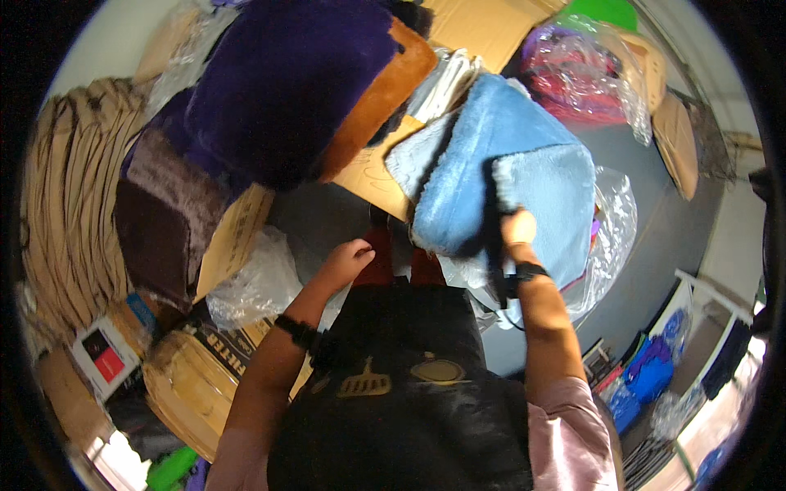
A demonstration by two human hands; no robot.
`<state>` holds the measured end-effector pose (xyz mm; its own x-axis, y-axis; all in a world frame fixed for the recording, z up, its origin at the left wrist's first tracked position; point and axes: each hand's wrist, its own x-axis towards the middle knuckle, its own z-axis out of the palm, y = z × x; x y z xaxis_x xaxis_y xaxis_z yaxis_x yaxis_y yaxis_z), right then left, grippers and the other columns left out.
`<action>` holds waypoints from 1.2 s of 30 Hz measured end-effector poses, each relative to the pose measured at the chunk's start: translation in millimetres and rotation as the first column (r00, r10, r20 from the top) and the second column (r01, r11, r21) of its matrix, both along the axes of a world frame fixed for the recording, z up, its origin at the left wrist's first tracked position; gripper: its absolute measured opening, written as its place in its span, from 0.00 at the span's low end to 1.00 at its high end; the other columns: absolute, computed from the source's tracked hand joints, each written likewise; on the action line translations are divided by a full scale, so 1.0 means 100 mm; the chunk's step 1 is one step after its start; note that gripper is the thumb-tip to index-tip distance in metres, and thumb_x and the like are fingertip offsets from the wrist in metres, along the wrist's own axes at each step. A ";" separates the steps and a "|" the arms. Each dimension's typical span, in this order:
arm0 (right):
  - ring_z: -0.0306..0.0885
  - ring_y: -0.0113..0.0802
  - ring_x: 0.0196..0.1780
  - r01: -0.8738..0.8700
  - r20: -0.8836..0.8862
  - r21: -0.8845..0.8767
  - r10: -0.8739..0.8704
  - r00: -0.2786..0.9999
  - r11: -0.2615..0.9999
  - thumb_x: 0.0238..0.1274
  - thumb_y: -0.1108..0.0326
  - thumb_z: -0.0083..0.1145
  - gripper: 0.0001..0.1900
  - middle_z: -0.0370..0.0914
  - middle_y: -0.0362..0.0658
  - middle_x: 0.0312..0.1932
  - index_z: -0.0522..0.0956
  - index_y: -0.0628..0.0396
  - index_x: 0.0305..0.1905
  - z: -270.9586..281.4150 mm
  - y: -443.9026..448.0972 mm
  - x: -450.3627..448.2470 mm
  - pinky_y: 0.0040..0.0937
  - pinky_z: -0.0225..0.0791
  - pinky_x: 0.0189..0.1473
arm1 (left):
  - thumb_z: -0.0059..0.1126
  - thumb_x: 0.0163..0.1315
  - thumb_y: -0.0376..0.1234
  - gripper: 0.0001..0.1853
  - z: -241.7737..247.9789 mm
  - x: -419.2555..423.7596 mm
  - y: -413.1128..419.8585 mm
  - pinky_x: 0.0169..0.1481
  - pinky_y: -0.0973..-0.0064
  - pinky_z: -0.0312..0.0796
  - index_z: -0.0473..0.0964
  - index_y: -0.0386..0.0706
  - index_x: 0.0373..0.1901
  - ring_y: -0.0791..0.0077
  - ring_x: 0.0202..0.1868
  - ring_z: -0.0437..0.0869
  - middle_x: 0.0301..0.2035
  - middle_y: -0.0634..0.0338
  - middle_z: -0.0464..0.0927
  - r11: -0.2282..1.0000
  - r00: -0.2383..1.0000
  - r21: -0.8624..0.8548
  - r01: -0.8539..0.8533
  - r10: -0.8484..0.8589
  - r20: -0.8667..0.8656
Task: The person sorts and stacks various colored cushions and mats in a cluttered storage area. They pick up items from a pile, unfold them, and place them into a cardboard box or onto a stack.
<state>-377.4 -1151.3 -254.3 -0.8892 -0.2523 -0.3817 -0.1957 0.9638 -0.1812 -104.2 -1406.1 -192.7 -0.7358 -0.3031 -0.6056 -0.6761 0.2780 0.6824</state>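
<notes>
A stack of blue plush fabric pieces lies before me, with a lighter blue plush piece on top. My right hand grips the near left edge of that lighter piece; its fingertips are hidden. The edge throws a dark shadow across the blue plush below. My left hand hangs in front of my black apron, fingers curled together, with nothing seen in it. It touches none of the fabric. Dark wristbands circle both wrists.
Dark purple plush over orange plush is piled at far left. Folded tan material lines the left side. A taped cardboard box stands near left. Plastic-wrapped red fabric lies far right. Clear plastic spreads beside the blue stack.
</notes>
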 end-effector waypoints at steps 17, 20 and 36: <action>0.69 0.47 0.42 -0.169 -0.349 -0.459 -0.002 0.937 0.872 0.28 0.84 0.45 0.19 0.72 0.49 0.33 0.75 0.56 0.33 0.73 -0.09 0.73 0.38 0.63 0.45 | 0.51 0.58 0.41 0.24 -1.67 -1.55 0.16 0.50 0.73 0.67 0.66 0.32 0.50 0.65 0.47 0.75 0.45 0.50 0.74 0.842 0.980 0.534 -0.074 -0.037 0.195; 0.69 0.49 0.43 -0.070 -0.177 -0.559 -0.037 0.983 0.826 0.30 0.84 0.47 0.18 0.72 0.49 0.35 0.74 0.55 0.34 -0.06 -0.25 1.04 0.39 0.64 0.46 | 0.43 0.63 0.40 0.19 -1.37 -1.57 0.18 0.41 0.71 0.69 0.69 0.34 0.47 0.72 0.36 0.74 0.38 0.59 0.74 0.766 0.953 0.567 -0.302 0.221 0.210; 0.64 0.44 0.56 0.643 0.953 -0.285 -0.283 0.109 -0.711 0.56 0.47 0.46 0.30 0.65 0.49 0.55 0.62 0.58 0.58 0.26 0.57 0.97 0.44 0.60 0.56 | 0.67 0.39 0.30 0.28 0.32 -2.25 1.32 0.51 0.68 0.70 0.70 0.35 0.45 0.63 0.44 0.78 0.41 0.49 0.77 0.756 0.910 0.510 0.411 -0.305 -0.281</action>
<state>-280.5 -1094.6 -228.7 -0.5486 0.1852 -0.8153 0.4605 -0.7470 -0.4795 -328.9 -1274.2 -160.4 -0.8284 0.3463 -0.4403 -0.4622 0.0215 0.8865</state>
